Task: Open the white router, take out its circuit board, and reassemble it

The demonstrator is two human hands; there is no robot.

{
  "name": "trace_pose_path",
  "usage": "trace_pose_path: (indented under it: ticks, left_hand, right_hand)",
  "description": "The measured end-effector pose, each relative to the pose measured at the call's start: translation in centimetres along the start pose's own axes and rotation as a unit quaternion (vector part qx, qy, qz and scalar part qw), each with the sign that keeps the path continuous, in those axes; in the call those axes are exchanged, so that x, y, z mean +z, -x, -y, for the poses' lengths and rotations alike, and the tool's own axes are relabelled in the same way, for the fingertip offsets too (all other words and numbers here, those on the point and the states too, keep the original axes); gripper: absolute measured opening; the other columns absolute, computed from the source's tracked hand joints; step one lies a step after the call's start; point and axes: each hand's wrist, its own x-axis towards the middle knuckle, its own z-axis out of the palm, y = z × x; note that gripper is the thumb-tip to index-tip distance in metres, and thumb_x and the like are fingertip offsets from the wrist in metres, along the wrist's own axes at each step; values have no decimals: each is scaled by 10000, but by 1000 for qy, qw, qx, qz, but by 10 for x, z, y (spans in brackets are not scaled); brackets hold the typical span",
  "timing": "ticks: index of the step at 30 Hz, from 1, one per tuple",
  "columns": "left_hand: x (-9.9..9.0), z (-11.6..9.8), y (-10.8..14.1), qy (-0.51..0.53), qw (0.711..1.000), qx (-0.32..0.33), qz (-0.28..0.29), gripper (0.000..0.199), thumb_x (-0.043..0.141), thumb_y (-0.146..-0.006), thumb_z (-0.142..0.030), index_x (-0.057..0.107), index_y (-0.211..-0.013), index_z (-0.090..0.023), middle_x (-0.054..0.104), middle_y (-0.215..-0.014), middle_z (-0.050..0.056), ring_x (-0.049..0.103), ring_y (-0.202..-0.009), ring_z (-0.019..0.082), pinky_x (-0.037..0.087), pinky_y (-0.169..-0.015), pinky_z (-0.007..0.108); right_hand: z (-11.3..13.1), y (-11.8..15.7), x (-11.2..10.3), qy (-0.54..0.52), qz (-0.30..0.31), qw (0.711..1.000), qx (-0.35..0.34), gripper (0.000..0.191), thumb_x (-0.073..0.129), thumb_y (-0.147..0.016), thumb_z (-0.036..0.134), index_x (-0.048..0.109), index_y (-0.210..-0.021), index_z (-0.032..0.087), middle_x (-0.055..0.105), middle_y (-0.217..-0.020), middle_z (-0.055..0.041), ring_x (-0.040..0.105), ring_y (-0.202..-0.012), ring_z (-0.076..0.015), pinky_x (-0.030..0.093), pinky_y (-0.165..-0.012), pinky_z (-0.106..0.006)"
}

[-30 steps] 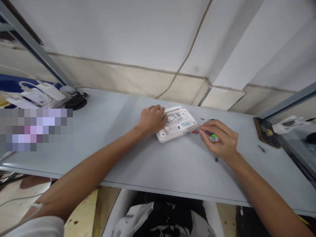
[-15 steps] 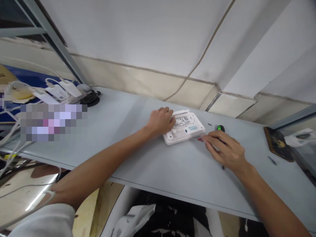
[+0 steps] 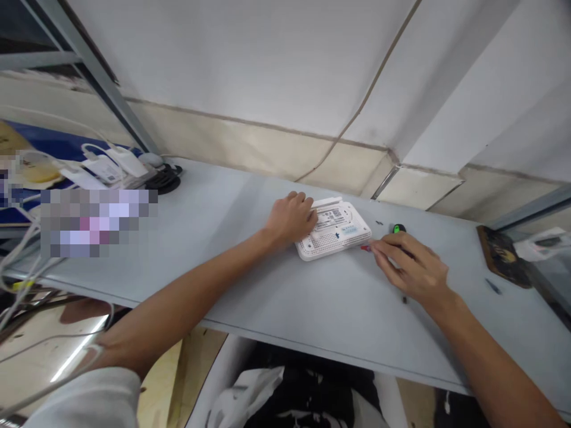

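Observation:
A white router (image 3: 341, 238) lies on the grey-blue table, its vented, labelled face up and a slim white antenna along its far edge. My left hand (image 3: 291, 219) is closed around the router's left end, fingers over the top. In my right hand (image 3: 413, 264), a thin screwdriver (image 3: 366, 248) with a red part near the fingertips is pinched. Its tip is at the router's near right edge; whether it is inserted I cannot tell. The rest of the screwdriver is mostly hidden by my fingers.
A green-and-black object (image 3: 398, 228) lies just beyond my right hand. Small dark pieces lie near the router. A dark ornate board (image 3: 502, 258) and a pointed bit (image 3: 493, 286) are at the right. White chargers (image 3: 107, 169) and cables crowd the left end.
My right hand has shifted slightly right with the screwdriver, and less of its shaft shows. The left hand keeps its hold on the router, which has barely moved.

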Motion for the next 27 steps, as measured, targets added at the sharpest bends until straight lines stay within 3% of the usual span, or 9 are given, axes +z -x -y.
trace_pose_path:
  ticks: [4, 8, 14, 21, 27]
  left_hand:
    - [1, -1, 1, 9, 1000, 24, -15, 270, 486, -1027, -295, 709, -992, -147, 719, -1074, 129, 559, -1190, 318, 503, -842, 419]
    - [6, 6, -2, 58, 994, 96, -11, 304, 464, -1031, -286, 719, -1087, -129, 700, -1128, 133, 537, -1195, 318, 482, -996, 466]
    - [11, 23, -7, 163, 974, 159, 19, 358, 429, -1047, -319, 663, -1258, -150, 666, -1224, 121, 597, -1180, 260, 517, -1013, 406]
    - [1, 31, -6, 140, 978, 147, 43, 359, 446, -1050, -354, 646, -1324, -238, 701, -1344, 53, 636, -1252, 244, 551, -974, 374]
    - [1, 42, -11, 134, 988, 67, 27, 356, 474, -1031, -332, 689, -1306, -263, 719, -1346, 23, 654, -1257, 226, 538, -1038, 376]
  right_hand:
    - [5, 0, -1, 37, 22, 999, -8, 243, 795, -850, 45, 690, -1052, 131, 697, -857, -31, 664, -753, -123, 560, -739, -248]
    - [9, -1, -2, 57, 39, 998, -11, 218, 778, -885, 74, 691, -1079, 125, 695, -850, -25, 658, -747, -113, 542, -731, -244]
    - [2, 2, -5, 25, 83, 996, -32, 152, 755, -918, 144, 712, -1064, 144, 674, -875, -31, 543, -623, -94, 482, -600, -258]
    - [-3, 5, -1, 16, 55, 998, -36, 130, 761, -923, 146, 732, -1050, 155, 637, -754, 3, 479, -569, -97, 385, -551, -273]
    - [6, 7, 19, 39, 16, 999, 2, 128, 770, -933, 213, 757, -1034, 136, 638, -631, 36, 475, -496, -100, 378, -547, -286]
